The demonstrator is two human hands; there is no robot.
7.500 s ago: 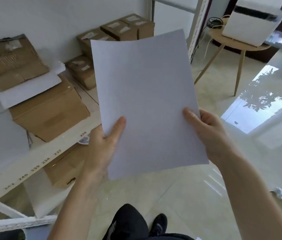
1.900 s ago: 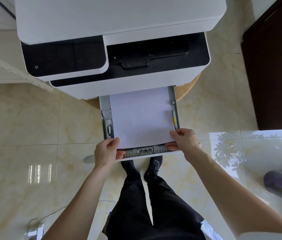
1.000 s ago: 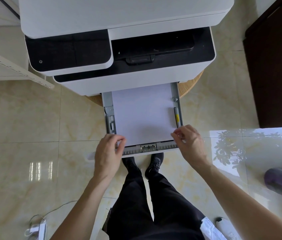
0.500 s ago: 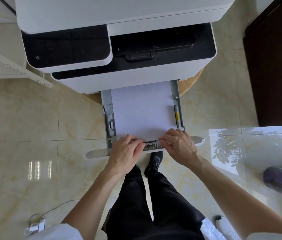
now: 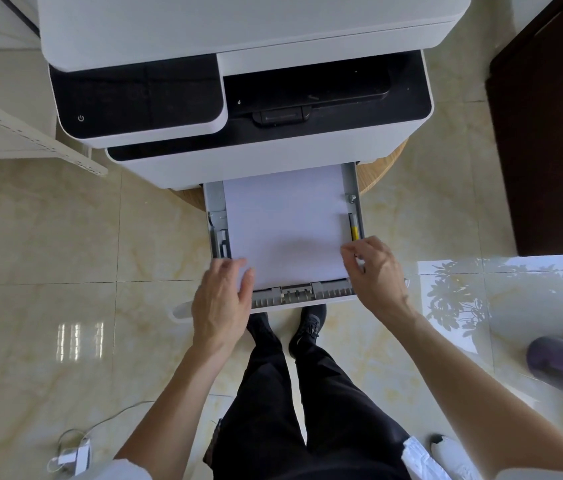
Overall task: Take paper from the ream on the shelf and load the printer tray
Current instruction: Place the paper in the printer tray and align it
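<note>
Head view, looking straight down. White printer (image 5: 245,26) sits on a round wooden surface (image 5: 382,168); only the surface's rim shows past the printer body. Black control panel (image 5: 138,95) at front left, dark output slot to its right.

Paper tray (image 5: 356,192) is pulled out toward the person, grey plastic, front lip over the floor. White paper (image 5: 287,223) lies flat in the tray, between the side guides, far end running in under the printer body. Yellow marker (image 5: 355,233) on the right guide, just beside the paper's right edge.

Left hand (image 5: 221,306): grip spread, fingers loosely extended, nothing pinched. Fingertips rest on or just over the paper's near-left corner; palm covers the tray's front-left corner. Contact with the sheet can't be confirmed, fingertips are slightly blurred.

Right hand (image 5: 375,271): grip loosely curled, not pressed together, holding nothing. Fingertips at the paper's near-right edge, against the right guide just below the yellow marker. Palm is over the tray's front-right corner.

Rear guide (image 5: 299,292) at the front of the tray is exposed between the two hands, touching the paper's near edge.

Beige tiled floor (image 5: 48,237) around. Person's black trousers and dark shoes below the tray. White charger with cable (image 5: 76,457) on the floor at lower left. Dark wooden cabinet (image 5: 550,133) at right.
</note>
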